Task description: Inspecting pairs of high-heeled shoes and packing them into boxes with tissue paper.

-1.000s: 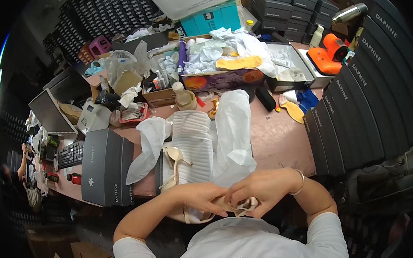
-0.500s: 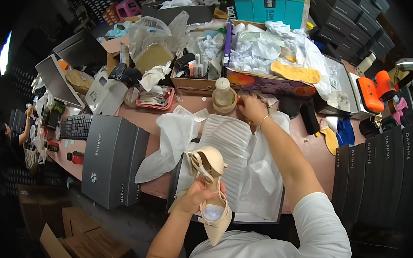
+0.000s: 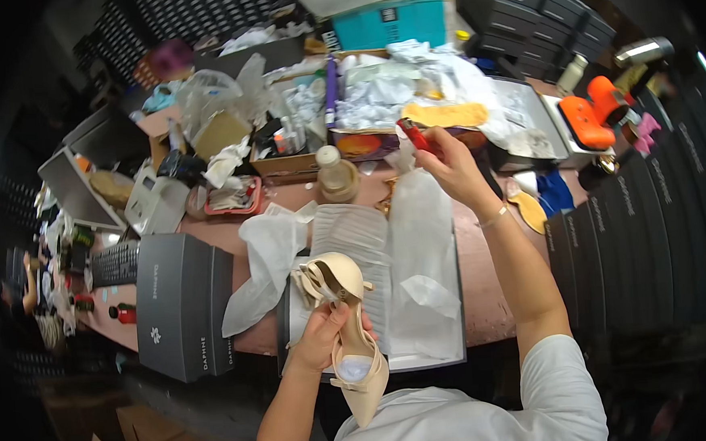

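Observation:
My left hand (image 3: pixel 326 331) grips a beige high-heeled shoe (image 3: pixel 348 334) by its middle, toe pointing down toward my chest, over the near edge of the table. My right hand (image 3: pixel 446 162) is stretched out to the back of the table and pinches a small red lighter-like object (image 3: pixel 414 134) beside an orange and purple box (image 3: pixel 365 145). Between the hands lies an open shoe box (image 3: pixel 426 360) lined with white ribbed wrapping (image 3: pixel 354 245) and white tissue paper (image 3: pixel 423 248).
A grey shoe box lid (image 3: pixel 182 304) lies at the left. A small bottle (image 3: pixel 334 173) stands behind the wrapping. Crumpled paper, plastic bags and a teal box (image 3: pixel 393 20) crowd the back. An orange tool (image 3: pixel 589 117) sits at the right. Dark boxes (image 3: pixel 638 251) stack along the right.
Both hands were together near my chest a second ago. My right hand then reached to the back of the table and now lifts a small red object; the left keeps the shoe.

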`<act>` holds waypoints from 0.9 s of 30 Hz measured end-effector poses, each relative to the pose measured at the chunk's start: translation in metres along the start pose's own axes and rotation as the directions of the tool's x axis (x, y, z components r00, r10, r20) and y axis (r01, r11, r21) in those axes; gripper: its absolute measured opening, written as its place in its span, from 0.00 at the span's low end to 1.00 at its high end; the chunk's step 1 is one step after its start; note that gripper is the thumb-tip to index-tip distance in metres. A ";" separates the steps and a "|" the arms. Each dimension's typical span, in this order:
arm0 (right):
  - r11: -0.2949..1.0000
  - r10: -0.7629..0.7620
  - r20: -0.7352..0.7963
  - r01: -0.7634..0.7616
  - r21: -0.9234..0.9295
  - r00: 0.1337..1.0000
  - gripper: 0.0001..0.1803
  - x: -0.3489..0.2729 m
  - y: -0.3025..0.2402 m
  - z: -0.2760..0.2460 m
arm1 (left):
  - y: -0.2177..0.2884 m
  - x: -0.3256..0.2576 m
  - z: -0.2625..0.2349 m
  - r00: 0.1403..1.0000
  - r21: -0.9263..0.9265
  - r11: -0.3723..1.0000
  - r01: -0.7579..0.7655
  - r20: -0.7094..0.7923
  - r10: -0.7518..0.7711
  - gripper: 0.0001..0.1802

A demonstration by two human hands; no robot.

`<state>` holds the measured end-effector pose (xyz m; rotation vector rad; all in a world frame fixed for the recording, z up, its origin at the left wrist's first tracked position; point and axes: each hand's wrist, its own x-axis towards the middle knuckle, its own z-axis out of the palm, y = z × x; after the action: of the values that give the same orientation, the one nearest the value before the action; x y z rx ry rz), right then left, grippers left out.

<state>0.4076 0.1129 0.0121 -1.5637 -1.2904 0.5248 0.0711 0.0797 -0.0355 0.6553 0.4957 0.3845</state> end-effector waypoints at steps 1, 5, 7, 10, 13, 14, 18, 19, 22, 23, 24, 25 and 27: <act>0.976 0.010 -0.005 -0.009 0.219 1.000 0.11 -0.030 -0.014 -0.021 | 0.003 -0.001 0.011 0.999 0.063 0.998 0.018 0.027 -0.020 0.22; 0.693 0.216 0.029 -0.174 0.700 0.976 0.13 -0.178 -0.014 -0.065 | -0.006 0.010 0.075 0.974 0.286 0.951 0.114 0.159 -0.164 0.23; 0.687 0.377 0.099 -0.349 0.638 0.921 0.12 -0.224 0.000 -0.059 | -0.032 0.029 0.101 0.943 0.320 0.931 0.177 0.216 -0.254 0.23; 0.631 0.478 0.115 -0.431 0.645 0.871 0.10 -0.256 0.042 -0.046 | -0.068 0.048 0.123 0.933 0.374 0.899 0.228 0.180 -0.311 0.21; 0.641 0.567 0.060 -0.487 0.593 0.821 0.12 -0.271 0.075 -0.046 | -0.099 0.066 0.121 0.949 0.295 0.926 0.236 0.137 -0.285 0.19; 0.615 0.577 0.056 -0.479 0.626 0.815 0.12 -0.278 0.078 -0.047 | -0.101 0.066 0.117 0.951 0.303 0.923 0.236 0.124 -0.284 0.19; 0.580 0.567 -0.012 -0.388 0.716 0.824 0.09 -0.311 0.077 -0.055 | -0.096 0.062 0.106 0.967 0.389 0.897 0.209 0.054 -0.249 0.20; 0.593 0.553 -0.056 -0.346 0.727 0.831 0.09 -0.317 0.081 -0.055 | -0.090 0.062 0.107 0.972 0.447 0.874 0.190 0.040 -0.232 0.20; 0.732 0.446 -0.130 -0.278 0.622 0.885 0.07 -0.302 0.084 -0.052 | -0.071 0.053 0.111 0.975 0.525 0.833 0.173 0.027 -0.219 0.21; 0.766 0.438 -0.127 -0.296 0.571 0.890 0.07 -0.288 0.067 -0.051 | -0.070 0.047 0.108 0.972 0.497 0.849 0.181 0.039 -0.230 0.21; 0.797 0.428 -0.122 -0.311 0.518 0.895 0.08 -0.271 0.055 -0.045 | -0.069 0.040 0.103 0.970 0.468 0.863 0.188 0.051 -0.239 0.21; 0.914 0.315 -0.213 -0.234 0.332 0.925 0.11 -0.254 0.059 -0.034 | -0.070 0.033 0.099 0.971 0.445 0.872 0.203 0.027 -0.239 0.21; 0.981 0.194 -0.140 -0.192 0.033 0.971 0.13 -0.223 0.059 -0.017 | -0.071 0.025 0.088 0.975 0.428 0.882 0.196 0.009 -0.221 0.20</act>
<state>0.3744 -0.0924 -0.0889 -1.6888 -1.0282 0.5345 0.1523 -0.0025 -0.0296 1.0229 0.5954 0.0472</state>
